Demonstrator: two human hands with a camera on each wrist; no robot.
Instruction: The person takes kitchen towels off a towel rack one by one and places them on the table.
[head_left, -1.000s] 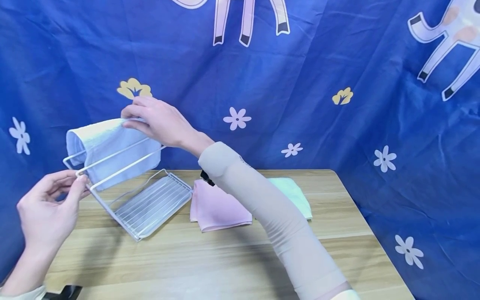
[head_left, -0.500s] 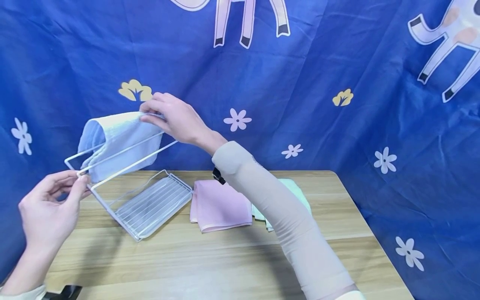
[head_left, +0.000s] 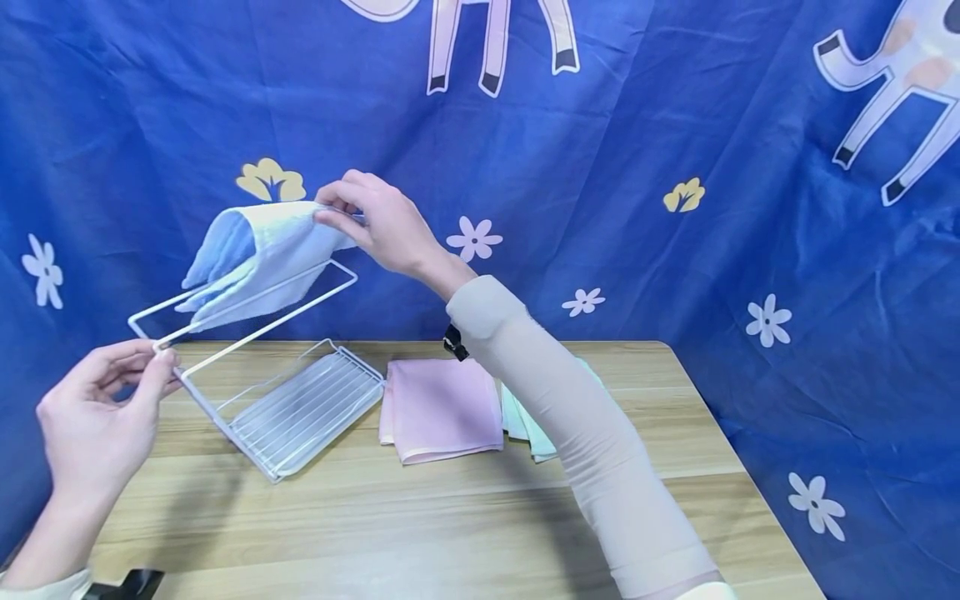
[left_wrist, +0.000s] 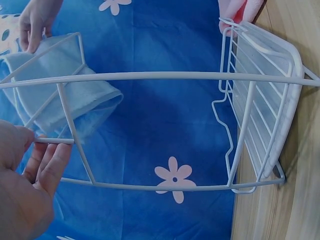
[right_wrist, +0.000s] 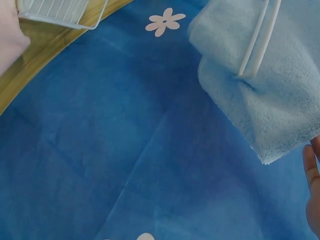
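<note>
Since a second ago my right hand (head_left: 378, 223) has drawn the blue towel (head_left: 255, 250) rightward along the rack (head_left: 300, 408), so less of it drapes the bars. That hand pinches the towel's edge to slide it off. My left hand (head_left: 97, 417) pinches the rack's near bar, steadying the raised frame above the table (head_left: 450, 517). Right of the rack lie a pink cloth (head_left: 442, 408) and a green cloth (head_left: 528, 429), the latter mostly hidden behind my sleeve.

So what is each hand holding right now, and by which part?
The right hand pinches the light blue towel at its upper edge; the left hand pinches the white wire rack by a raised bar's end.
</note>
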